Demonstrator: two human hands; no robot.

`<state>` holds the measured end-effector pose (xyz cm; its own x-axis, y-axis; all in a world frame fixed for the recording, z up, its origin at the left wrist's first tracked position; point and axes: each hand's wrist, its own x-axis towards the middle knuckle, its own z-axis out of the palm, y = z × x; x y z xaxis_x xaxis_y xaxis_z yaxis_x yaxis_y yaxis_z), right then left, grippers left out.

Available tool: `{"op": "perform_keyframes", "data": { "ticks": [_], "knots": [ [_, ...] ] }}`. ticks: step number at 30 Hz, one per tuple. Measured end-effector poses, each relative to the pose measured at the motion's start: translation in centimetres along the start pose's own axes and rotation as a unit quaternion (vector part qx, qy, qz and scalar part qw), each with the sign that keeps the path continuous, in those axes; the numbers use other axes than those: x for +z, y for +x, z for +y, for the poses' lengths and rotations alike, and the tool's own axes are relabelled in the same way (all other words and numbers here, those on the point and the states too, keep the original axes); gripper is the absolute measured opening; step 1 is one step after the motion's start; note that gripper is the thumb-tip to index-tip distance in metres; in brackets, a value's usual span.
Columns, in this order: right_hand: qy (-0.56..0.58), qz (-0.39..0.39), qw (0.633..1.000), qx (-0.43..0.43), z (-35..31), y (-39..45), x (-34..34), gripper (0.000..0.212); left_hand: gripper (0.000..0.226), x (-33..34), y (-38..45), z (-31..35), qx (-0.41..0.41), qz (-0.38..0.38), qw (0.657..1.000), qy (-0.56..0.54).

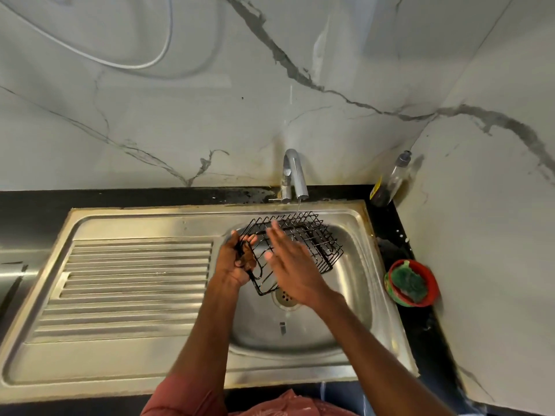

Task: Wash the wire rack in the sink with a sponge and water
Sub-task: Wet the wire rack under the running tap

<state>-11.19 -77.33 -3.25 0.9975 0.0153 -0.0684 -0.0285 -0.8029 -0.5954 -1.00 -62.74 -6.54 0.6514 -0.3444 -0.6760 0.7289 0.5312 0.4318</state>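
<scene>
held over the sink (144, 223) bowl, just above the drain (286, 296): wire rack (295, 246), black, tilted, far end up toward 1 o'clock under the tap (292, 175). thin stream of water (298, 205) falling from the spout onto that far end.

left hand (237, 261) at 9 o'clock of the rack, fingers curled round the near-left corner wires, clamped on. right hand (288, 262) laid across the middle, fingers straight and spread, palm down on the wires, holding nothing; edges blurred, so cannot tell how firmly pressed.

no sponge in either hand. green sponge (412, 280) sitting in a red bowl (432, 283) on the black counter (36, 211) at 3 o'clock of the sink, well apart from the rack. clear bottle (396, 175) in the corner at 1 o'clock.

judged stage: wetting or rinsing by bare palm, with scrubbing by sponge not in hand.

likely troubles from here:
- slipping out of the single left grip once wet, then clattering into the bowl.
- fingertips catching between the wires during a sideways rub.
- water bouncing off the tilted wires onto the counter at 3 o'clock.
- reaching right for the sponge leaves one hand carrying the tilted rack, likely to swing down.
- thin stream wetting only the far end, leaving the near end dry.
</scene>
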Motion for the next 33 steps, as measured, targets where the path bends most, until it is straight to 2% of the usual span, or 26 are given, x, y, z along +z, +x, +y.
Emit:
{"op": "perform_keyframes", "data": {
  "ticks": [2,4,8,11,13,16,17,20,22,27,30,33],
  "knots": [
    [-0.009,0.012,0.997,0.069,2.5,0.3,-0.6,0.057,0.05,-0.1,0.4,0.1,0.015,0.019,0.999,0.023],
    [-0.005,0.034,0.995,0.098,3.3,0.3,-1.2,0.055,0.047,-0.6,0.8,0.0,0.008,0.035,0.999,0.032],
    [0.032,0.079,0.995,0.05,2.9,-0.1,-0.5,0.05,0.043,-0.9,1.0,-0.1,-0.008,0.033,0.999,0.043],
    [-0.021,0.125,0.988,0.083,3.3,0.3,-0.5,0.055,0.045,-0.1,1.0,-0.1,-0.01,0.02,0.999,0.028],
    [-0.023,0.112,0.991,0.072,2.0,0.1,-0.2,0.056,0.046,0.4,1.2,-0.2,-0.013,0.021,0.999,0.026],
    [-0.026,0.089,0.996,-0.003,0.0,-0.4,0.3,0.052,0.044,0.4,1.7,-0.3,-0.019,0.019,0.999,0.03],
    [-0.022,0.105,0.994,0.002,0.4,-0.4,0.2,0.05,0.044,0.4,1.8,-0.2,-0.017,0.018,0.999,0.032],
    [0.005,0.183,0.977,0.106,2.3,0.2,-0.7,0.045,0.041,0.4,1.6,-0.3,-0.006,0.024,0.999,0.042],
    [-0.021,0.192,0.972,0.134,3.0,0.6,-0.7,0.041,0.041,0.5,1.4,-0.5,0.004,0.037,0.998,0.05],
    [0.0,0.213,0.975,0.06,3.1,0.3,-0.1,0.043,0.033,0.6,1.2,-0.4,0.017,0.043,0.996,0.079],
    [0.0,0.233,0.969,0.08,3.7,0.6,-0.5,0.032,0.038,1.4,0.8,-0.3,0.016,0.02,0.997,0.077],
    [0.048,0.223,0.971,0.075,3.3,1.0,-0.3,0.027,0.041,1.6,0.8,-0.5,0.013,0.014,0.996,0.09]
  ]
}}
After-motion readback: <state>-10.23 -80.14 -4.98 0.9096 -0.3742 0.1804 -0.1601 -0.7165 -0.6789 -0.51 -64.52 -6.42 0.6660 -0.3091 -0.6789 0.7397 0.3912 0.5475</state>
